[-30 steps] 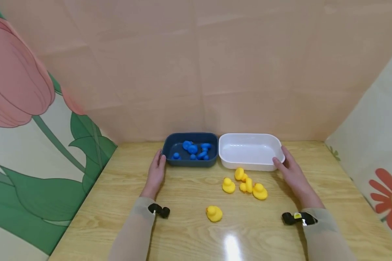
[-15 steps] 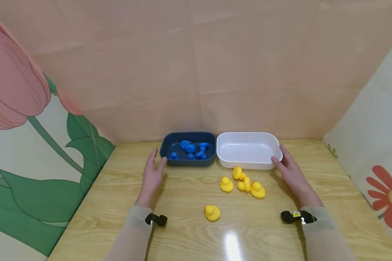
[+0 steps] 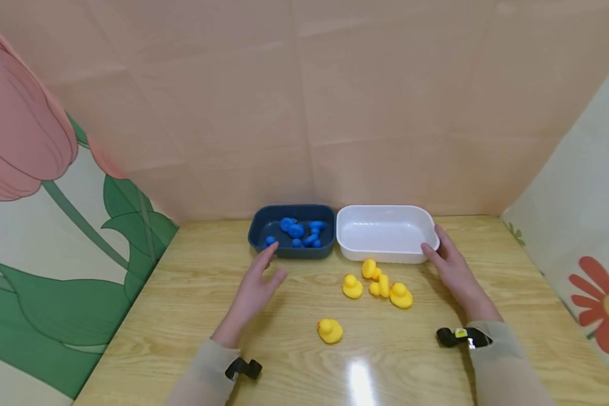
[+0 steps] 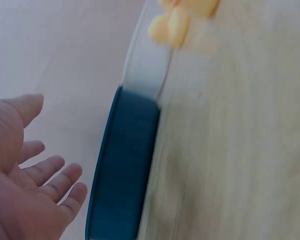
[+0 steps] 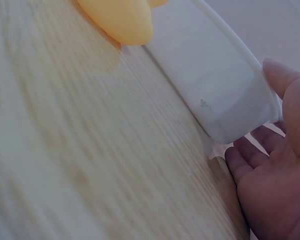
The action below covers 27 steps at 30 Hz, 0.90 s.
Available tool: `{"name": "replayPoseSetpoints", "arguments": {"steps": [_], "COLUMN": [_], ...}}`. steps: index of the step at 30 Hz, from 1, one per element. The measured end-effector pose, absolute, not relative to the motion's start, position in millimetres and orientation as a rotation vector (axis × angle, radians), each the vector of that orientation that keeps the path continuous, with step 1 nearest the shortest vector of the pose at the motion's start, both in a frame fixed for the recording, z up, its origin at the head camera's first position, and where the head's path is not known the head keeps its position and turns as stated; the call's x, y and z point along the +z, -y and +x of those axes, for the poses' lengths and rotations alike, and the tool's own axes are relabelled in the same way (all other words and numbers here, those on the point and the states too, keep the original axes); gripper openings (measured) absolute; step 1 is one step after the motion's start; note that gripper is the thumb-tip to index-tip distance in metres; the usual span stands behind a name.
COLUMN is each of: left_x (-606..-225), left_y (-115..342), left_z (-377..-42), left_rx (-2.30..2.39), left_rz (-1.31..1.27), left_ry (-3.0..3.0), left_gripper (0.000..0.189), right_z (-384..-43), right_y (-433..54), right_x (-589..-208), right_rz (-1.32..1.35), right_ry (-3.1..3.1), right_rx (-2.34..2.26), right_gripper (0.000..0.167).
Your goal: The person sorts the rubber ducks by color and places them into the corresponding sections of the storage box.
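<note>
My left hand (image 3: 255, 288) hangs above the table in front of the navy tray (image 3: 291, 254), fingers loosely spread, holding nothing. In the left wrist view that hand (image 4: 35, 175) is apart from the tray's wall (image 4: 125, 165). Several small blue toys (image 3: 295, 231), apparently ducks, lie inside the navy tray. My right hand (image 3: 454, 270) rests at the front right corner of the white tray (image 3: 385, 254). Its thumb (image 5: 280, 77) touches the rim and its fingers lie loosely along the outer side. Several yellow rubber ducks lie before the white tray, among them an upright duck (image 3: 352, 287).
A single yellow duck (image 3: 330, 331) sits nearer to me on the wooden table (image 3: 284, 372). The two trays stand side by side against a pinkish backdrop (image 3: 304, 141). Walls with flower prints flank the table left and right.
My left hand has let go of the navy tray's left side and moved right and nearer to me. The right hand stays at the white tray. Trays and ducks keep their places.
</note>
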<state>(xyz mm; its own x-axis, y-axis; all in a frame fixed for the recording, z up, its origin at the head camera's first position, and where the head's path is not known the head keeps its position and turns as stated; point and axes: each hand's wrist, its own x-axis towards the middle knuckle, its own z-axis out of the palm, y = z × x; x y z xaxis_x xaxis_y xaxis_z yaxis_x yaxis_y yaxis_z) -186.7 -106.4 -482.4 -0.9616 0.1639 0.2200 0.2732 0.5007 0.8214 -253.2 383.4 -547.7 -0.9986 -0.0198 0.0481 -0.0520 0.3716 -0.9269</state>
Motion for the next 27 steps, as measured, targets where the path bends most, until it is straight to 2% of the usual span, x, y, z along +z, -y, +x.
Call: {"name": "replayPoseSetpoints", "arguments": {"steps": [13,27], "left_x": [-486,-504], "left_y": [74,61], "left_z": [-144,-121], "left_rx": [-1.289,-1.0], "left_rz": [-0.661,-0.96], "left_ry": [2.858,3.002], "left_gripper": [0.075,0.086], "right_z": [-252,-253], "right_y": [-383,-383], "right_x": [-546,-546], "right_rz": [0.067,0.056], "right_ry": [2.581,2.576], "right_rx": [1.732,1.764], "right_gripper": [0.092,0.09]}}
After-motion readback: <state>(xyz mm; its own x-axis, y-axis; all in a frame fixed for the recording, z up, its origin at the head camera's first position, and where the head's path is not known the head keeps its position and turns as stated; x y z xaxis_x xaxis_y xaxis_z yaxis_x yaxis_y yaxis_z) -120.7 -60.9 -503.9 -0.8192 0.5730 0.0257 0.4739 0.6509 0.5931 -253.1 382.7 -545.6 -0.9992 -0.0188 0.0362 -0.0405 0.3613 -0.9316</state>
